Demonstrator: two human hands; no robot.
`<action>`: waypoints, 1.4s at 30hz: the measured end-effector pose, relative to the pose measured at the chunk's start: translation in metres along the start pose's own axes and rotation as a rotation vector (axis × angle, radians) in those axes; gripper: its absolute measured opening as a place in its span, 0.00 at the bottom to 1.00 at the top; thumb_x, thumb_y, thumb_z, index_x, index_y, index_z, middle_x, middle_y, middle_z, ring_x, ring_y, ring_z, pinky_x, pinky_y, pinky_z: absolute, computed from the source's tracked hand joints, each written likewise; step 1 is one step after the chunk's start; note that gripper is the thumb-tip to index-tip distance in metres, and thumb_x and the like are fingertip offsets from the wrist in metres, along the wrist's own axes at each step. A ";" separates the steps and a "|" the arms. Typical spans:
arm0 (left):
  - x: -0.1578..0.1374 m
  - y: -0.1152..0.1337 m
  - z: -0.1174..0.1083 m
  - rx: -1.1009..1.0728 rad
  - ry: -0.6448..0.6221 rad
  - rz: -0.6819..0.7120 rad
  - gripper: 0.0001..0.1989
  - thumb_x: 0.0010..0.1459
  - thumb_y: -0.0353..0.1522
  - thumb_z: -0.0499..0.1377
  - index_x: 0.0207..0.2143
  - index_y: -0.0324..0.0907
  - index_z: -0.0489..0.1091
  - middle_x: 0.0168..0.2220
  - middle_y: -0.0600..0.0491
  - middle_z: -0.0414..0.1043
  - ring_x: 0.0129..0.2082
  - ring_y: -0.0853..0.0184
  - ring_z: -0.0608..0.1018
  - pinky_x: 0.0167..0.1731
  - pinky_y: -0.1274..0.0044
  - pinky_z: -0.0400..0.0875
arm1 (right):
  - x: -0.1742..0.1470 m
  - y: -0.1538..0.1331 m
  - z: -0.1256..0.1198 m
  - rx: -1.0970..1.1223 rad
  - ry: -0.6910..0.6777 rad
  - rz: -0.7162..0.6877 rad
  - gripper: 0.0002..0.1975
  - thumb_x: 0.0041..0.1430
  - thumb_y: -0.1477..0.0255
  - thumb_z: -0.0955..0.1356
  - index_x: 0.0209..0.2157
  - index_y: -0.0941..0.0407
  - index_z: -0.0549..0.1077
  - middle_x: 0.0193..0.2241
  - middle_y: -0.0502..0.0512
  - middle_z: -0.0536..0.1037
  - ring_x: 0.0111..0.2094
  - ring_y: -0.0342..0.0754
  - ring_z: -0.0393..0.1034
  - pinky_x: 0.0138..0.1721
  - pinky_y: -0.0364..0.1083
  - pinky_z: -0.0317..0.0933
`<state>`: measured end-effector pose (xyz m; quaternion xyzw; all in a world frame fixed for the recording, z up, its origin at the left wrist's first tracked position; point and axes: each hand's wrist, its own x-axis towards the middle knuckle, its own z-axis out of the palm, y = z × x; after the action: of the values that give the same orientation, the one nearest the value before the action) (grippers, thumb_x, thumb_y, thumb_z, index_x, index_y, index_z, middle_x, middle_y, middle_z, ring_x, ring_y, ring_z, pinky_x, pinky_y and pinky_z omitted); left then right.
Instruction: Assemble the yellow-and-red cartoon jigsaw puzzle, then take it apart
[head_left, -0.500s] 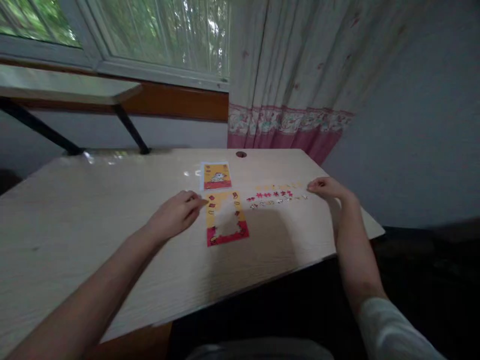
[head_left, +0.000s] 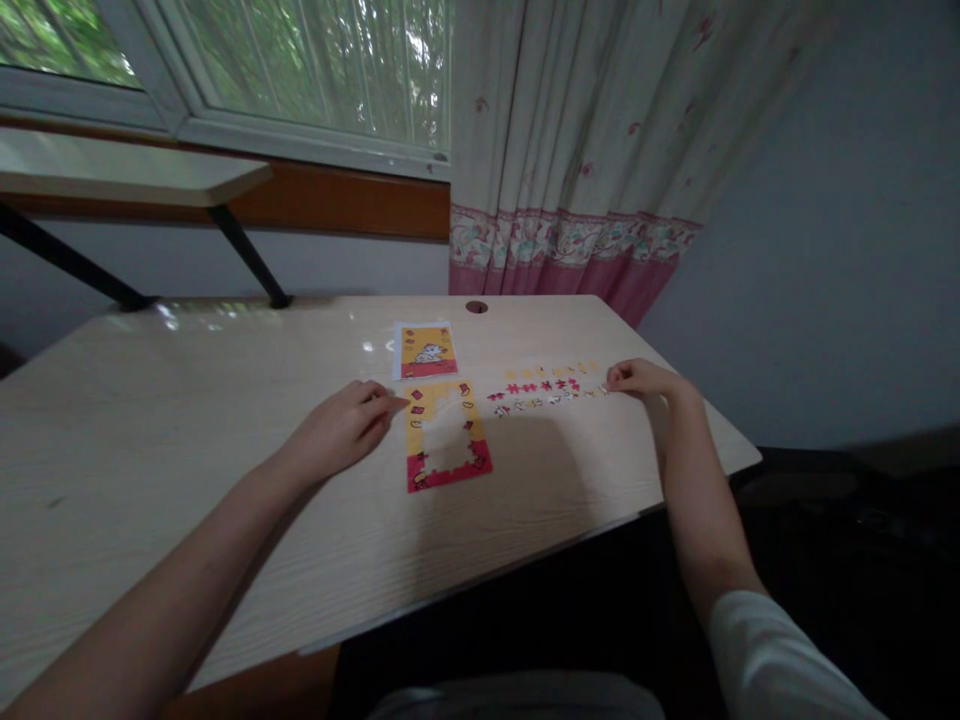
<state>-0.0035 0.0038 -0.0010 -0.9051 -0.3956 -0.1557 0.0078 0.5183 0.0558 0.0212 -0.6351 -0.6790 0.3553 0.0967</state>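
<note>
wood-grained tabletop [head_left: 150, 430] with slight gloss, cloth curtain [head_left: 555, 130]

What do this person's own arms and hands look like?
The left hand and right hand are ungloved, with no watch or bracelet showing. A pale greyish sleeve ends near the elbow on the right arm; the left arm is bare as far as it shows.

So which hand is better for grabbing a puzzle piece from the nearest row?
Probably the right hand: its fingertips are at the right end of that row of whitish pieces. The left hand is across at the puzzle frame's left edge.
</note>
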 end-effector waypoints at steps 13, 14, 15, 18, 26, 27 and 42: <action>-0.002 0.013 -0.010 -0.117 -0.030 0.067 0.17 0.59 0.27 0.49 0.45 0.40 0.75 0.37 0.46 0.68 0.38 0.62 0.71 0.39 0.71 0.69 | 0.015 0.043 -0.004 -0.184 0.663 0.081 0.17 0.48 0.62 0.67 0.35 0.60 0.78 0.27 0.57 0.77 0.27 0.46 0.67 0.32 0.45 0.60; -0.002 0.015 -0.010 -0.126 -0.036 0.075 0.17 0.59 0.27 0.49 0.44 0.40 0.75 0.37 0.46 0.69 0.38 0.62 0.71 0.39 0.71 0.69 | 0.016 0.044 -0.004 -0.203 0.668 0.091 0.18 0.48 0.63 0.67 0.37 0.60 0.78 0.27 0.57 0.77 0.27 0.47 0.67 0.32 0.45 0.61; -0.001 0.016 -0.009 -0.129 -0.040 0.079 0.17 0.58 0.26 0.49 0.44 0.40 0.76 0.37 0.46 0.69 0.38 0.62 0.71 0.39 0.71 0.69 | 0.016 0.045 -0.005 -0.216 0.672 0.095 0.18 0.48 0.63 0.68 0.38 0.60 0.78 0.27 0.57 0.77 0.27 0.47 0.68 0.33 0.46 0.61; -0.001 0.017 -0.008 -0.128 -0.050 0.077 0.17 0.57 0.26 0.50 0.43 0.41 0.76 0.37 0.46 0.69 0.37 0.63 0.71 0.39 0.71 0.70 | 0.017 0.042 -0.003 -0.217 0.665 0.086 0.19 0.49 0.63 0.68 0.39 0.60 0.78 0.28 0.57 0.77 0.28 0.48 0.68 0.34 0.46 0.62; -0.001 0.016 -0.008 -0.127 -0.050 0.069 0.17 0.58 0.28 0.49 0.43 0.42 0.76 0.36 0.47 0.69 0.37 0.63 0.71 0.38 0.71 0.70 | 0.019 0.034 0.004 -0.187 0.657 0.041 0.16 0.51 0.66 0.67 0.39 0.60 0.78 0.31 0.58 0.79 0.30 0.47 0.69 0.36 0.46 0.63; -0.001 0.016 -0.008 -0.128 -0.051 0.066 0.17 0.58 0.28 0.49 0.42 0.42 0.76 0.36 0.47 0.70 0.37 0.63 0.72 0.39 0.71 0.70 | 0.019 0.035 0.004 -0.186 0.648 0.023 0.16 0.52 0.66 0.67 0.39 0.60 0.78 0.31 0.58 0.79 0.30 0.47 0.69 0.37 0.46 0.63; -0.002 0.012 -0.005 -0.114 -0.055 0.073 0.16 0.59 0.29 0.49 0.42 0.43 0.76 0.35 0.47 0.71 0.36 0.62 0.72 0.38 0.71 0.69 | 0.021 0.012 0.013 -0.228 0.536 -0.087 0.13 0.53 0.71 0.66 0.39 0.58 0.78 0.37 0.59 0.80 0.36 0.49 0.72 0.43 0.48 0.64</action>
<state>0.0029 -0.0064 0.0045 -0.9218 -0.3530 -0.1527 -0.0491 0.5167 0.0703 -0.0020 -0.6832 -0.6916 0.0917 0.2158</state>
